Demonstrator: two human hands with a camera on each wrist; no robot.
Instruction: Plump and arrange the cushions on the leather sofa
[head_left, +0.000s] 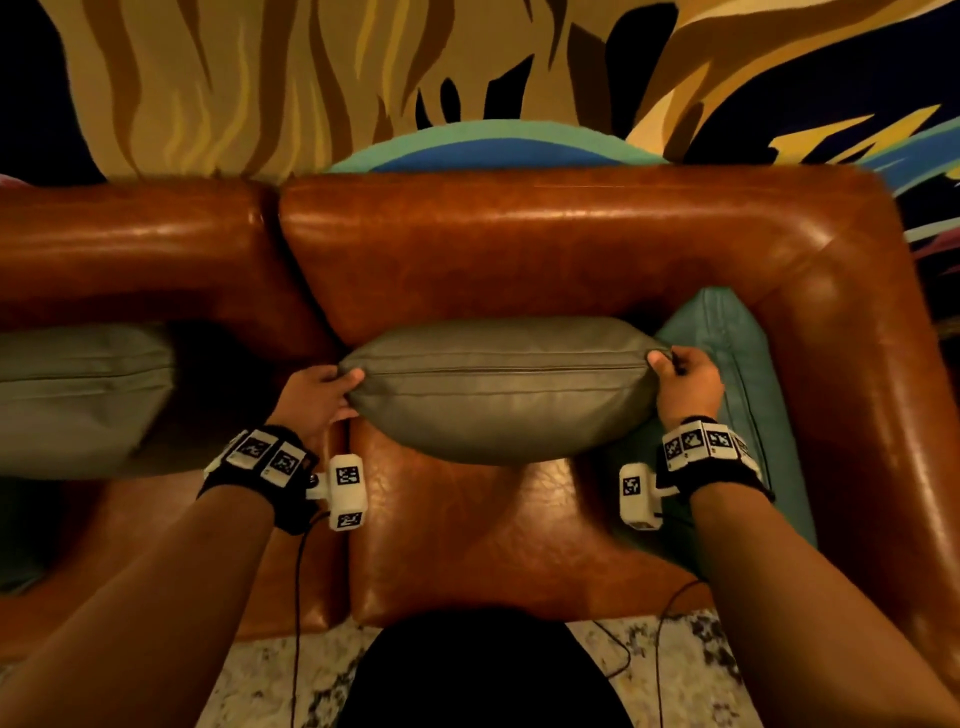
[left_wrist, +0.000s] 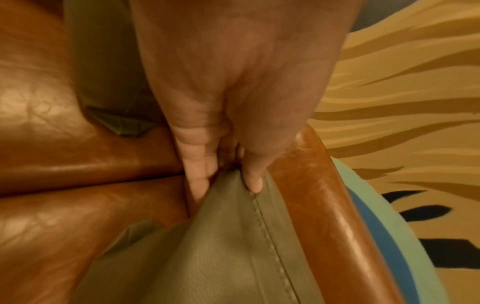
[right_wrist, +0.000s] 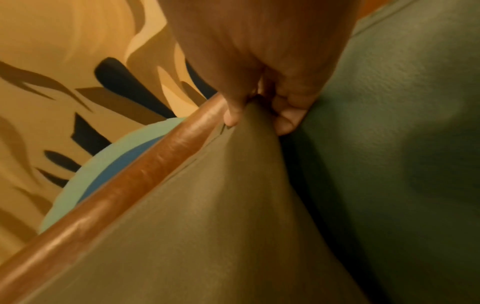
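Left hand (head_left: 317, 392) and right hand (head_left: 685, 382) are pinching the plump olive leather cushion (head_left: 498, 389) by its top corners against the brown leather sofa (head_left: 519, 249) backrest, apparently mid-plumping; next, settling it upright.

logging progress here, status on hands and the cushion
Left hand and right hand each pinch a top corner of the grey cushion. Cushion upright against sofa backrest. Teal cushion crowds its right side.

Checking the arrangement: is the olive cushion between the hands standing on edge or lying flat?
On edge: the olive cushion leans against the sofa back, seam facing up, both hands pinching its top corners.
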